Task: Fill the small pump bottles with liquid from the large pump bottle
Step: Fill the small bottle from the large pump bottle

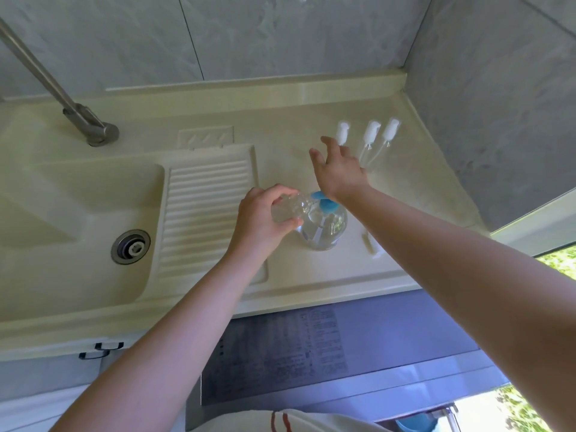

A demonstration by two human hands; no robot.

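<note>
Left hand [261, 220] grips small bottle [288, 208]; right hand [338, 169] open.

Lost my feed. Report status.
Left hand grips small bottle beside big bottle. Right hand open, reaching toward pump heads. Nothing blocking.

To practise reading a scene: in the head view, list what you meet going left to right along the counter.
Tap → drain → ribbed washboard → left hand holding a small clear bottle → large pump bottle → three white pump heads.
</note>
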